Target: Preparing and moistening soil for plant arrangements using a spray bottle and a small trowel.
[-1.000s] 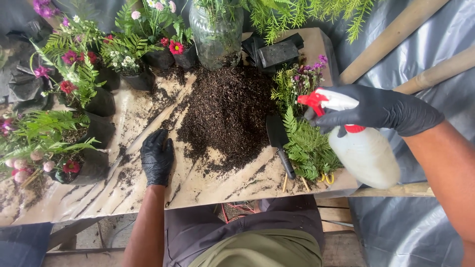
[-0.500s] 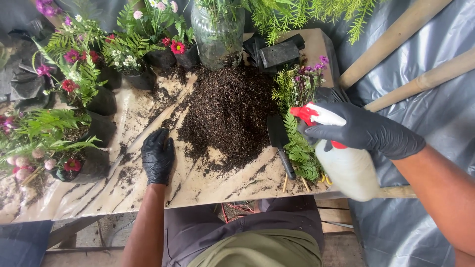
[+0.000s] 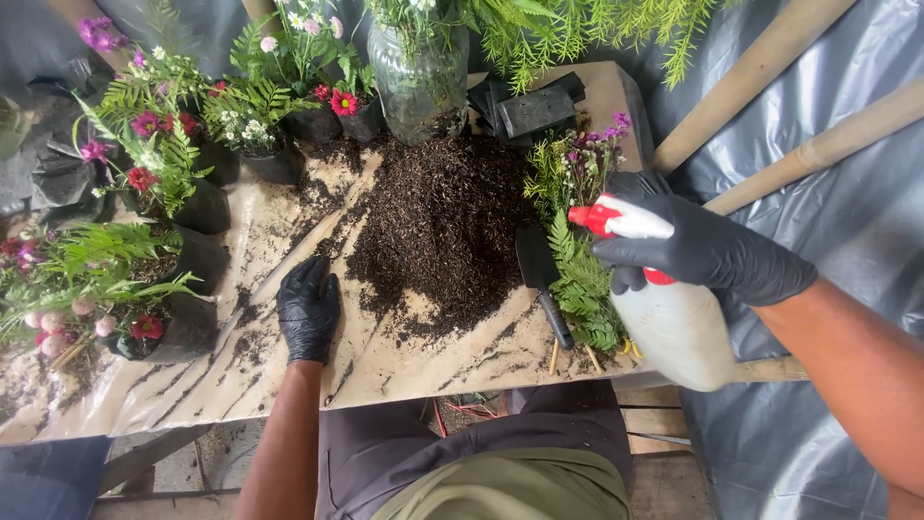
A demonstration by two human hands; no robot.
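From the head camera, the gloved right hand [image 3: 707, 252] gripped a white spray bottle [image 3: 679, 327] by its neck, fingers closed around the red trigger head [image 3: 595, 218], held over the table's [image 3: 404, 371] right edge above cut ferns [image 3: 587, 289]. Left of those fingers lay a black trowel [image 3: 541, 274] beside the soil heap [image 3: 443, 221]. The gloved left hand [image 3: 308, 308] rested flat, fingers spread, on bare sheeting between the soil and potted flowers [image 3: 154, 173], open tabletop below it.
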